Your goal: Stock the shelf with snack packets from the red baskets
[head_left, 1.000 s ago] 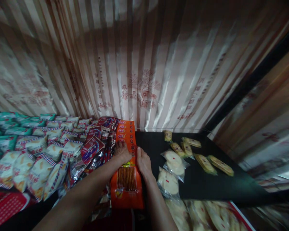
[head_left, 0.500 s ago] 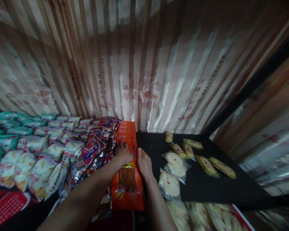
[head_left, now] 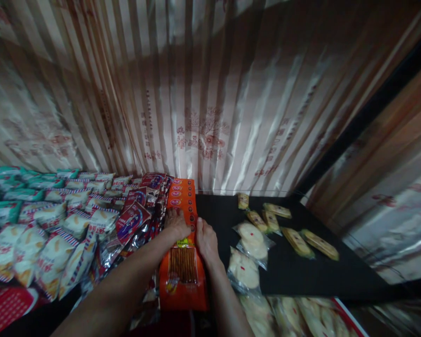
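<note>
A stack of orange snack packets (head_left: 184, 290), with stick-shaped snacks showing through a clear window, lies lengthwise on the black table. My left hand (head_left: 177, 225) rests on top of these packets, palm down with fingers stretched toward the far end. Along their right edge lies my right hand (head_left: 206, 238), its thumb side against the packets and its fingers extended forward. Touching the stack on the left is a row of dark red and purple snack packets (head_left: 135, 222), shiny and overlapping.
Several white-and-red snack bags (head_left: 54, 260) and green bags (head_left: 7, 210) fill the left side. Round white crackers in clear bags (head_left: 250, 238) and yellow wrapped snacks (head_left: 296, 243) lie right on the black tabletop (head_left: 284, 281). A striped curtain (head_left: 203, 93) hangs behind; a red basket (head_left: 10, 304) stands front left.
The view has shifted slightly, so the goods appear a little further left. Both hands stay at the orange packets in nearly the same pose.
</note>
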`<action>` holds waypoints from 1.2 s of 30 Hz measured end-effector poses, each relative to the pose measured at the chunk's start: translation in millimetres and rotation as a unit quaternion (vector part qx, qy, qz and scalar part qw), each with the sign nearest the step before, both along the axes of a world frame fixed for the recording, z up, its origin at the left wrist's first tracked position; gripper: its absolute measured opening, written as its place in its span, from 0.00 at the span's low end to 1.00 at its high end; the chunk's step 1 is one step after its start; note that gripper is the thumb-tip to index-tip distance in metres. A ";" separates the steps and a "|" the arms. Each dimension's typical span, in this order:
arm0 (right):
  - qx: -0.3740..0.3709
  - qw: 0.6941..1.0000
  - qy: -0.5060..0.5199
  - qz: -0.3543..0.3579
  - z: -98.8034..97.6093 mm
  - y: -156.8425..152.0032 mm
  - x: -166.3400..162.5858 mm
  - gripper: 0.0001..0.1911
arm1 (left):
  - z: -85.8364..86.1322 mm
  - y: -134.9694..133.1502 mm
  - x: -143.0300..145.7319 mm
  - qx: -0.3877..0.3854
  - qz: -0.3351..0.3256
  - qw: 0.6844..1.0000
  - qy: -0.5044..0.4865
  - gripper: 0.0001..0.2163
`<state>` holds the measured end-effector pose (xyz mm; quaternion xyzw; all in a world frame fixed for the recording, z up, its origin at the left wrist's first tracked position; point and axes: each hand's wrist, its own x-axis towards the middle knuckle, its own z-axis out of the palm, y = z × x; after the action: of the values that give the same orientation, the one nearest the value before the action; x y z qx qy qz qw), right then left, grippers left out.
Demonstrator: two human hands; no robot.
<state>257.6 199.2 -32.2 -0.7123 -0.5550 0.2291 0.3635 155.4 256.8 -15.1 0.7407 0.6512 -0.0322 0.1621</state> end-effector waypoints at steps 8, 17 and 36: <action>0.016 1.000 -0.013 -0.019 -1.5 0.1 0.9 0.28 | 6.4 2.2 -4.7 0.014 -0.011 1.000 -0.001 0.39; 0.014 1.000 -0.014 -0.019 4.4 -3.0 1.2 0.28 | 12.8 -2.4 -5.2 0.046 -0.024 0.999 -0.005 0.30; 0.070 0.937 0.341 -0.029 2.2 39.8 17.6 0.39 | -4.1 -142.5 -32.6 0.095 -0.215 0.969 -0.083 0.25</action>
<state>275.3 239.0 -30.0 -0.5798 -0.3913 0.4083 0.5866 122.8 114.4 -19.1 0.8753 0.4614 0.0572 0.1332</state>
